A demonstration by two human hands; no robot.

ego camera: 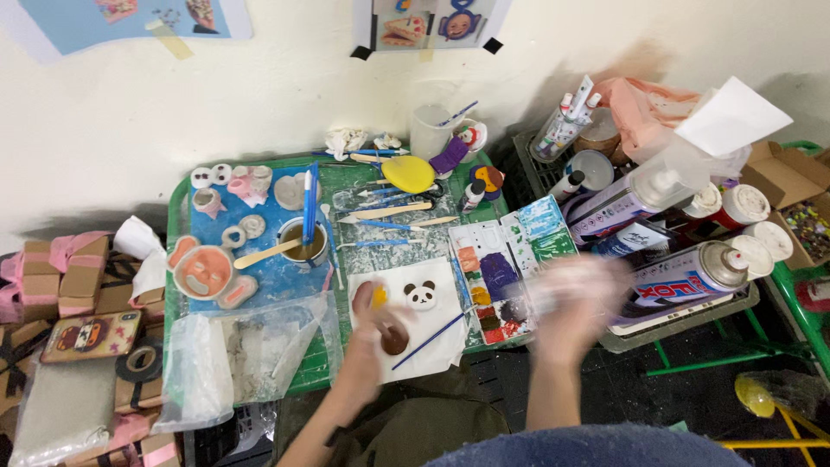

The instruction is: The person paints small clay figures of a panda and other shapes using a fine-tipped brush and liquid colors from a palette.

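The left hand (378, 324) rests on the white paper (432, 346) beside the panda piece (421, 296), fingers curled over a small brown piece (395, 340). The right hand (575, 303) is blurred above the paint palette (497, 277); I cannot tell its fingers. Better to press gently and keep the brush (428, 340) clear.

A paint palette (501, 277) is being kept beside spray cans (692, 272) in a crate; a plastic bag (251, 355) and cardboard boxes (65, 281) are lying left.

A low green table (177, 216) stands against a white wall. On it lie a blue mat (268, 277), a paint palette (501, 281), a white paper sheet (432, 333) and a plastic bag (259, 355).
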